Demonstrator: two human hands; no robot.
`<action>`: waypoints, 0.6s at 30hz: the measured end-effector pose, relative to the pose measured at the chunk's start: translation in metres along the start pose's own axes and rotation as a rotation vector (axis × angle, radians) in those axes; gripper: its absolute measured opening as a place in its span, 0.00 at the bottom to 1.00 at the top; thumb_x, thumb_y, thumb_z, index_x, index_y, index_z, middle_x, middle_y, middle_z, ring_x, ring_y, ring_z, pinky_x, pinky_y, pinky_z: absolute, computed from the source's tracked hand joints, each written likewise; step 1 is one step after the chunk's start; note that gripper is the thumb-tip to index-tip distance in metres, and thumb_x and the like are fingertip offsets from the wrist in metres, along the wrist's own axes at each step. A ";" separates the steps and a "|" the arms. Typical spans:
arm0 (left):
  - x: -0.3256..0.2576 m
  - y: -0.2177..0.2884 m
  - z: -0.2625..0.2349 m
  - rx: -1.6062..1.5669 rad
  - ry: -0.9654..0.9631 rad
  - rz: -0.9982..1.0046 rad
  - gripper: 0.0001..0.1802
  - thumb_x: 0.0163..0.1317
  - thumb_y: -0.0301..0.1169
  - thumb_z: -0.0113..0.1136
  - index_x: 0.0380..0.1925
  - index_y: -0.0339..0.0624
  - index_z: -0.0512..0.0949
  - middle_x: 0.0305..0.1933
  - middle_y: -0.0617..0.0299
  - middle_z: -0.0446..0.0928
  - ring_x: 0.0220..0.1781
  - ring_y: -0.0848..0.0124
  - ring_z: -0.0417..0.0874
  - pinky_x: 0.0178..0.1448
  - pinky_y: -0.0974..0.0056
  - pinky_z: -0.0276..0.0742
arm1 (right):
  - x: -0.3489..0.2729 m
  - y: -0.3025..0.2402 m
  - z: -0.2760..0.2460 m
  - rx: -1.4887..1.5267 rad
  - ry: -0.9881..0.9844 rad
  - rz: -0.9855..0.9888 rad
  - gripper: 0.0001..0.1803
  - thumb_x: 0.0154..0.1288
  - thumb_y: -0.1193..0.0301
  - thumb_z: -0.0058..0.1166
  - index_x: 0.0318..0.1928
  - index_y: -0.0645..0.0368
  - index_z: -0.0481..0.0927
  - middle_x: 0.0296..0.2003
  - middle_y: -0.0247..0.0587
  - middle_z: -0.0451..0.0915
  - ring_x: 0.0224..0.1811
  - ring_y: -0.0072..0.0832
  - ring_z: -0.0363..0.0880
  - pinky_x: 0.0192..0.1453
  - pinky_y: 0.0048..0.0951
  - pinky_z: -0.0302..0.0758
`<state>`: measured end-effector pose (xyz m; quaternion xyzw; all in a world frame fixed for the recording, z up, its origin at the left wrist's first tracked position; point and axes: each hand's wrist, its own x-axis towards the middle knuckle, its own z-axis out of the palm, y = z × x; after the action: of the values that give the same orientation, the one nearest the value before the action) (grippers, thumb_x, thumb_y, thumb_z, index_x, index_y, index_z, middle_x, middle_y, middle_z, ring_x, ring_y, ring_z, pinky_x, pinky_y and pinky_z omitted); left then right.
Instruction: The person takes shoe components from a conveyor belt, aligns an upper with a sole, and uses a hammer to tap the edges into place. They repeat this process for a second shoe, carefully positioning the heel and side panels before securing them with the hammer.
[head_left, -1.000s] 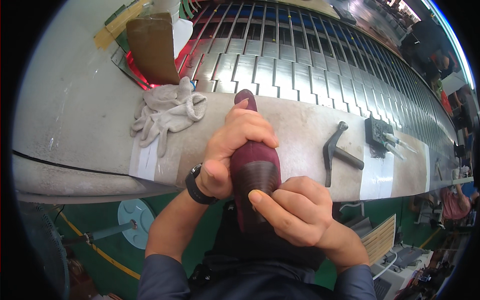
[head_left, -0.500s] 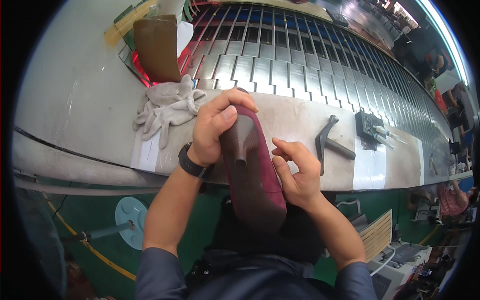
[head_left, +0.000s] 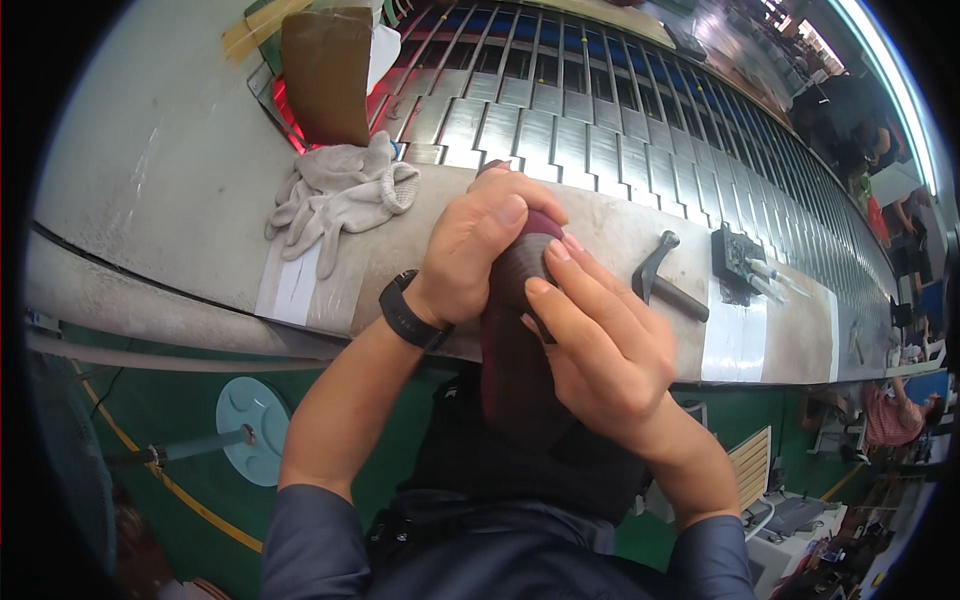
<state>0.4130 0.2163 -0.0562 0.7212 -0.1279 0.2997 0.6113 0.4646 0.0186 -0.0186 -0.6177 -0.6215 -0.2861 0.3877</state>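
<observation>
A burgundy high-heeled shoe (head_left: 502, 365) is held sole up over the bench's front edge, its heel end away from me. My left hand (head_left: 468, 245) is closed around the heel end from the left, thumb on top. My right hand (head_left: 612, 350) lies bent over the brown striped heel (head_left: 521, 262), fingertips pressed on it and covering much of it. The right fingers and the sole's shadow hide part of the shoe. On the bench to the right is a hammer (head_left: 672, 285) with a dark handle.
Beyond the bench (head_left: 410, 240) runs a slatted metal conveyor (head_left: 560, 130). Pale work gloves (head_left: 345, 200) lie at left, below a brown panel (head_left: 327, 75) lit red. A black block (head_left: 737, 262) with syringe-like tubes sits right. A light-blue round stool (head_left: 253, 430) stands on the floor.
My right hand has come from beside the shoe onto its heel. My left hand and the shoe have shifted slightly right, and the shoe has turned a little.
</observation>
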 end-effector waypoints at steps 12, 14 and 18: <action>0.002 0.002 0.004 0.069 -0.043 0.027 0.30 0.83 0.53 0.43 0.48 0.37 0.84 0.48 0.55 0.84 0.55 0.64 0.79 0.76 0.54 0.60 | 0.006 0.000 -0.017 -0.025 -0.116 -0.003 0.19 0.54 0.83 0.76 0.49 0.69 0.90 0.52 0.64 0.90 0.56 0.56 0.93 0.57 0.42 0.92; 0.003 0.002 0.006 0.027 -0.014 0.047 0.22 0.81 0.46 0.49 0.46 0.40 0.85 0.45 0.59 0.86 0.49 0.65 0.83 0.73 0.56 0.62 | 0.005 0.004 -0.014 -0.069 -0.058 -0.086 0.19 0.52 0.72 0.67 0.46 0.68 0.90 0.47 0.63 0.90 0.50 0.55 0.94 0.50 0.41 0.93; 0.003 0.000 0.006 0.048 -0.017 0.061 0.22 0.81 0.47 0.49 0.46 0.41 0.85 0.46 0.59 0.86 0.48 0.64 0.83 0.74 0.55 0.61 | 0.003 0.001 -0.014 -0.088 -0.046 -0.078 0.19 0.52 0.73 0.68 0.46 0.68 0.90 0.47 0.64 0.90 0.50 0.55 0.94 0.50 0.41 0.93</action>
<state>0.4171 0.2112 -0.0550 0.7339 -0.1477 0.3150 0.5834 0.4673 0.0092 -0.0086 -0.6159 -0.6407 -0.3135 0.3343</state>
